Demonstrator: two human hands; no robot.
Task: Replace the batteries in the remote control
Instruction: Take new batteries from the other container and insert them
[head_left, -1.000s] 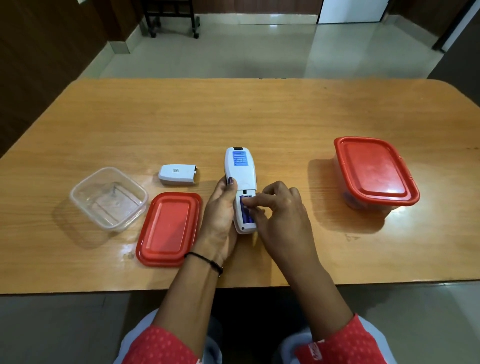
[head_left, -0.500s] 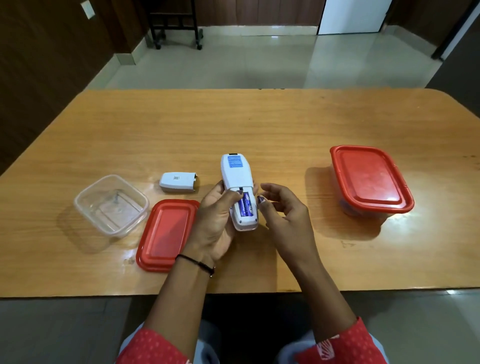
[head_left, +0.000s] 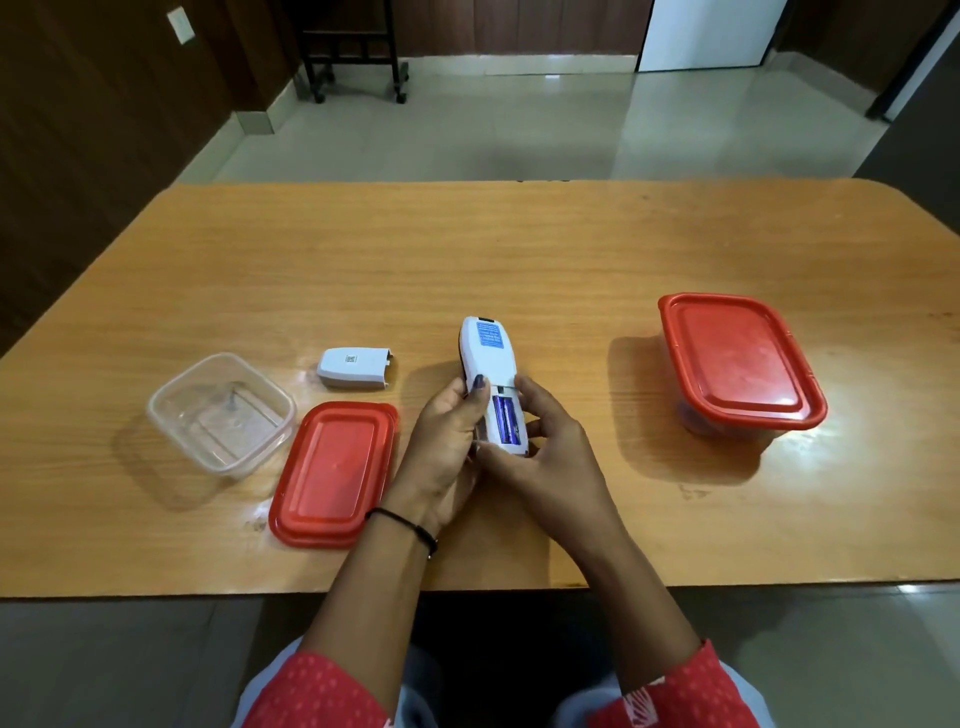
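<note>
Head view, left hand (head_left: 447, 441) and right hand (head_left: 556, 457) gripping remote (head_left: 491, 364), 2 batteries (head_left: 506, 426) seated

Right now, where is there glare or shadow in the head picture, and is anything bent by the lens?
In the head view, bright glare lies on the table beside the closed red-lidded container, which throws a soft shadow to its left. Glare also shines near the battery cover. The wide lens bows the table's edges. The remote control and its batteries look sharp.

Your left hand (head_left: 447, 441) showed dark-painted nails, your left wrist wore a thin black band (head_left: 402, 522), your sleeves (head_left: 311, 691) were red with fine pale dots, your right hand (head_left: 550, 457) was bare.
</note>
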